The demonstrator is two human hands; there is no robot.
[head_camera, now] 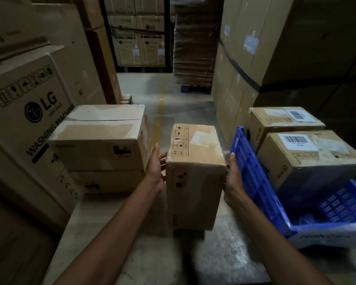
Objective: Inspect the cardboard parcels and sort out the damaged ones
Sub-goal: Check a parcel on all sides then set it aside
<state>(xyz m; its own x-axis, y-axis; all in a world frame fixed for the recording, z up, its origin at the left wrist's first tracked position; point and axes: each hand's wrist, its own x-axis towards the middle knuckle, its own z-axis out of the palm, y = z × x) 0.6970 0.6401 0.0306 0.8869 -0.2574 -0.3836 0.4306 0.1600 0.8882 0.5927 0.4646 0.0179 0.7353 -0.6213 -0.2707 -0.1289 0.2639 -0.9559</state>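
A tall brown cardboard parcel (pixel 193 182) wrapped in clear film is held upright above the floor between my two hands. My left hand (pixel 155 165) presses flat against its left side, fingers straight. My right hand (pixel 233 175) presses its right side the same way. The parcel's top shows handling symbols and a pale label. To the left, two wider parcels (pixel 103 140) lie stacked, the top one with worn, taped flaps. At the right, two labelled parcels (pixel 308 155) sit in a blue plastic crate (pixel 253 182).
A large washing machine carton (pixel 27 120) stands at the left. Tall stacks of big cartons (pixel 275 48) wall in the right side. A pile of flat cardboard (pixel 193 44) stands on a pallet at the back. A concrete floor (pixel 164 103) aisle runs between them.
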